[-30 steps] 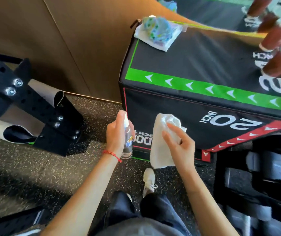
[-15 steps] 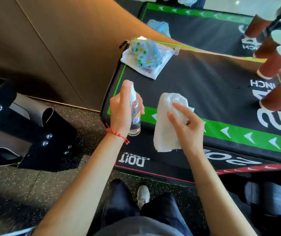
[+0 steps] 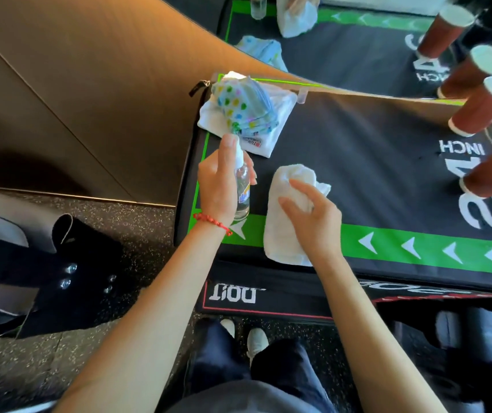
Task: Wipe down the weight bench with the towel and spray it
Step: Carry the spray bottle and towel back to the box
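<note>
The left hand [image 3: 219,186] grips a small clear spray bottle [image 3: 242,193] upright, the forefinger on its white nozzle, just above the near-left corner of the black padded surface [image 3: 372,162]. At three o'clock from the bottle, near but not touching it, the right hand [image 3: 317,222] holds a rolled white towel [image 3: 291,210], fingers curled over its top; the towel hangs over the green arrow band [image 3: 417,245] along the near edge, and whether it touches the surface I cannot tell. A red bead bracelet [image 3: 212,222] circles the left wrist. At twelve o'clock from the bottle, in the far-left corner, a stack of dotted cloths [image 3: 246,107] lies on a folded white cloth [image 3: 280,120]. At two to three o'clock, along the right edge, four brown paper cups [image 3: 486,105] stand by the white "24 INCH" lettering. The surface's front face reads "DOIT", upside down from here. At six o'clock, dark trousers and a pale shoe [image 3: 256,342] stand on the speckled floor [image 3: 95,323]. At eight o'clock sits black bolted metal equipment [image 3: 68,275].
</note>
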### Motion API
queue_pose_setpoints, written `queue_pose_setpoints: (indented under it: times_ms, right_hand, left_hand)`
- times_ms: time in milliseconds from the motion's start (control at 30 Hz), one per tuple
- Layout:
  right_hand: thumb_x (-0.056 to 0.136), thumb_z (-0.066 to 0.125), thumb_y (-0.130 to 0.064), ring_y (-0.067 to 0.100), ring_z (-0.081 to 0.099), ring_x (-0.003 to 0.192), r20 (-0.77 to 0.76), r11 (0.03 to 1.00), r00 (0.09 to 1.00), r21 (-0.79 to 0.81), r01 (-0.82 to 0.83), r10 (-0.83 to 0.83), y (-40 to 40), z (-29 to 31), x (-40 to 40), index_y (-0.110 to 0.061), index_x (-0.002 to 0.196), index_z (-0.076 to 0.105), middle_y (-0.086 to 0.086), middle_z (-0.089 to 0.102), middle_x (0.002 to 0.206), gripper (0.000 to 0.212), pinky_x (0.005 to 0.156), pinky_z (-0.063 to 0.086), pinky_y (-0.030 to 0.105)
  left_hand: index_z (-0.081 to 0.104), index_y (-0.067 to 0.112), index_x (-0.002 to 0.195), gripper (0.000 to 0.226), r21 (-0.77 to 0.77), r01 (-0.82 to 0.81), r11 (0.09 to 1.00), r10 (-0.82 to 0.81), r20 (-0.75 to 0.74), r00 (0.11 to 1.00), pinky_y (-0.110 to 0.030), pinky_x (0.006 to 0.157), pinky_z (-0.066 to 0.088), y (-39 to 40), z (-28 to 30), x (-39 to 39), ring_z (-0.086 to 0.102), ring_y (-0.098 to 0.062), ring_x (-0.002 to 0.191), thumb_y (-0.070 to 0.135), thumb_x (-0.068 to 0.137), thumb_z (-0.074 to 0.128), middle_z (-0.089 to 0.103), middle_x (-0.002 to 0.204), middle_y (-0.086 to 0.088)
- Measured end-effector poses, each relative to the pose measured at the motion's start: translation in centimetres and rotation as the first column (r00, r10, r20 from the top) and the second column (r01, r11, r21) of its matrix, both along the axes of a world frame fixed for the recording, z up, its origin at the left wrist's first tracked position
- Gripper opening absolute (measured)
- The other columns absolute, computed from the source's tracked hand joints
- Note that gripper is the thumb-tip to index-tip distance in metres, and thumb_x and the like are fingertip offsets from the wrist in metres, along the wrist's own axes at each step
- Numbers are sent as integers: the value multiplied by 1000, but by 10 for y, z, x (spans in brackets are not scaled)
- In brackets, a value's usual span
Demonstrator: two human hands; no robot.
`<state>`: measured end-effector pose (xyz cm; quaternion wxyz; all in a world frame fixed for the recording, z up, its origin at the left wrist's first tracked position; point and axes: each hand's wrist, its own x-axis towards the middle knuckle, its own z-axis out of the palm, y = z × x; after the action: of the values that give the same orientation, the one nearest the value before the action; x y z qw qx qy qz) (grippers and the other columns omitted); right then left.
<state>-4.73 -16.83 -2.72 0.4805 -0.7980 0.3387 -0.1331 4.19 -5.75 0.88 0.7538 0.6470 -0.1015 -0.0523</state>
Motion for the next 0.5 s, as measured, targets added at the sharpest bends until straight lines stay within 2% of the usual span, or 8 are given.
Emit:
queue_pose_setpoints:
  times_ms: [100,167,300,367,500]
  right_hand:
    - [81,68,-27,22,59,89,-5,990,999,-138,-34,33,4,-2,1,-33,115,62,8,68,99,35,74,41,24]
    - [82,66,-25,30,59,91,-32,972,998,-227,-57,51,7,-2,0,-30,117,61,13,66,100,36,74,42,32]
    - [86,57,-32,33,55,87,-180,931,984,-357,-80,16,11,-6,-1,-34,122,53,11,56,96,37,63,35,31]
    - [86,57,-36,31,53,88,-206,923,978,-379,-58,-24,13,-6,-1,-34,123,52,8,50,94,38,63,34,30]
    - [84,59,-41,31,50,87,-213,910,974,-414,-21,-75,13,-4,-3,-32,122,53,3,36,91,40,68,43,35]
  left_hand:
    - [53,-1,52,66,0,10,1000,-10,1,1000,-24,50,41,1,-4,1,49,-16,43,55,81,35,52,43,-5]
    - [54,-2,53,66,3,10,1000,-10,6,1000,-24,50,40,1,-5,0,48,-15,43,53,84,35,52,44,-6]
    - [56,-4,63,69,-12,34,999,-34,6,999,-20,50,40,2,-8,-5,49,-11,44,60,76,33,53,50,-11]
    - [56,-1,64,67,-4,48,999,-48,6,999,-22,50,40,3,-9,-6,49,-13,45,60,76,32,54,52,-10]
    - [57,0,67,66,33,55,998,-55,6,998,-29,56,42,5,-8,-6,52,-20,52,61,76,32,56,56,-11]
